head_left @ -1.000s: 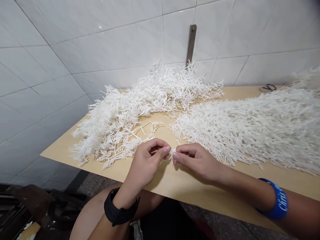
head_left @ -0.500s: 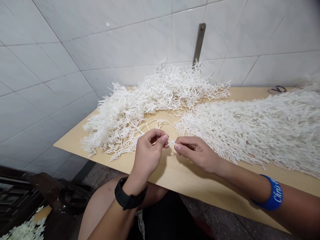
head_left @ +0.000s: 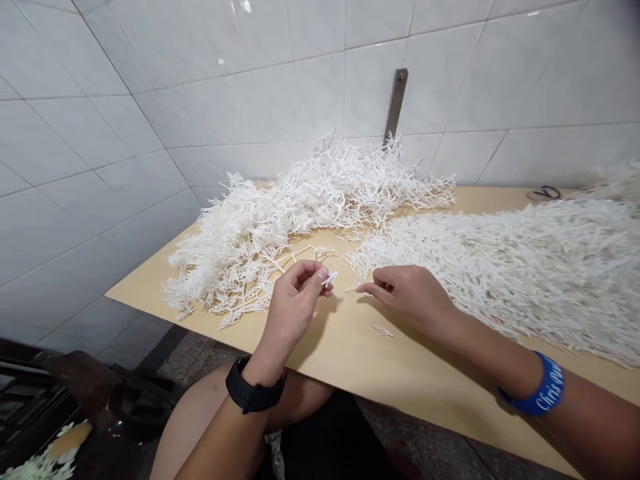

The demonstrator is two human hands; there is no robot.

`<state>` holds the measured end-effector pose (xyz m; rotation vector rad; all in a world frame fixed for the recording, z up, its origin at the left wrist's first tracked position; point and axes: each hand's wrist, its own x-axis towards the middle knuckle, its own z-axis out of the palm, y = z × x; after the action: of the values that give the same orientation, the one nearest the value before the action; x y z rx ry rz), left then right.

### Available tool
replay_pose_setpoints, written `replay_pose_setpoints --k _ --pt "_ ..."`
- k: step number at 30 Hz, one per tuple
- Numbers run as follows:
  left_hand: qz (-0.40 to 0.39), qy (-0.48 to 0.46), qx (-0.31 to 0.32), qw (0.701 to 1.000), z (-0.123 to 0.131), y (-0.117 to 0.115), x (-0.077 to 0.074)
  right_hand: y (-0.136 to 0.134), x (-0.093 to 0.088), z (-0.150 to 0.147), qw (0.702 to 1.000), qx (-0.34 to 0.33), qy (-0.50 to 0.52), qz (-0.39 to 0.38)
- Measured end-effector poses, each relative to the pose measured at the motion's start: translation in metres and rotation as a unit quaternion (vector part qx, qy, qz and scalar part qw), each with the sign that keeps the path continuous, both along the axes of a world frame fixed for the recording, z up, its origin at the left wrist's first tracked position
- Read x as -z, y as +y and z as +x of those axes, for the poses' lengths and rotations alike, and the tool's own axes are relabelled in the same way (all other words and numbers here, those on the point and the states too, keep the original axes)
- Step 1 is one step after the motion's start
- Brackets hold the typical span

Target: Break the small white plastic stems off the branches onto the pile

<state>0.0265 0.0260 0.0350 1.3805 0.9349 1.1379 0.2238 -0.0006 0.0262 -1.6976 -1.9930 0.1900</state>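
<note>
- Left hand (head_left: pixel 294 307): fingers (head_left: pixel 313 273) pinch a white sprig (head_left: pixel 329 279).
- Right hand (head_left: pixel 413 297): fingers (head_left: pixel 369 288) curled; cannot tell if clenched or released.
- Loose sprig (head_left: pixel 383 331) on the counter (head_left: pixel 330 360), beside white heaps (head_left: pixel 240 253).

The view comes through bright and evenly lit, with the light seeming to fall from above and beyond my left fingers (head_left: pixel 313 275), and a small patch of glare sits on the white wall tiles (head_left: pixel 245 6) far up past them. Only soft shadows (head_left: pixel 320 327) lie on the counter (head_left: pixel 425 400) just below those fingers and my right fingers (head_left: pixel 373 288). The small white sprig (head_left: pixel 329 279) pinched there looks sharp, without motion blur, while the wide lens bends the tile lines away from the fingers and the dark clutter (head_left: pixel 80 387) well below-left of them sits dim.
</note>
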Motion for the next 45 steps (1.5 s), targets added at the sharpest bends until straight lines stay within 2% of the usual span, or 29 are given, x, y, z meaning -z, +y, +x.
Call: replay_pose_setpoints --k 3,7,12,16,18,23,25,30,32,36,42,45 --pt "-0.013 0.013 -0.001 1.0 0.002 -0.002 0.0 -0.005 -0.003 -0.003 0.994 -0.023 0.102 -0.018" --pt "0.033 0.047 0.012 0.998 0.007 -0.01 0.001 -0.008 -0.005 -0.016 0.946 -0.11 0.287 -0.106" --pt "0.096 0.091 0.017 0.991 0.014 -0.014 0.008 -0.007 -0.01 -0.026 0.902 -0.144 0.383 -0.134" --pt "0.082 0.087 0.104 0.987 0.015 -0.013 0.007 -0.009 -0.01 -0.027 0.871 -0.165 0.436 -0.156" --pt "0.08 0.071 0.123 0.987 0.016 -0.014 0.005 -0.011 -0.009 -0.028 0.857 -0.169 0.458 -0.166" --pt "0.1 0.058 0.001 0.993 0.015 -0.017 -0.001 -0.016 -0.004 -0.036 0.842 -0.193 0.468 -0.185" --pt "0.097 0.062 0.026 0.993 0.013 -0.017 -0.004 -0.016 -0.002 -0.037 0.832 -0.195 0.484 -0.188" --pt "0.058 0.047 0.175 0.982 0.01 -0.013 -0.004 -0.015 0.002 -0.035 0.8 -0.185 0.543 -0.173" --pt "0.053 0.039 0.173 0.983 0.012 -0.013 -0.002 -0.015 0.003 -0.034 0.795 -0.179 0.553 -0.172" --pt "0.06 0.071 0.122 0.988 0.014 -0.015 -0.002 -0.017 0.004 -0.037 0.801 -0.18 0.543 -0.179" --pt "0.061 0.058 0.192 0.978 0.01 -0.014 -0.007 -0.018 0.001 -0.039 0.798 -0.185 0.546 -0.177" --pt "0.084 0.073 0.172 0.979 0.009 -0.015 -0.008 -0.017 0.003 -0.037 0.787 -0.196 0.553 -0.188"
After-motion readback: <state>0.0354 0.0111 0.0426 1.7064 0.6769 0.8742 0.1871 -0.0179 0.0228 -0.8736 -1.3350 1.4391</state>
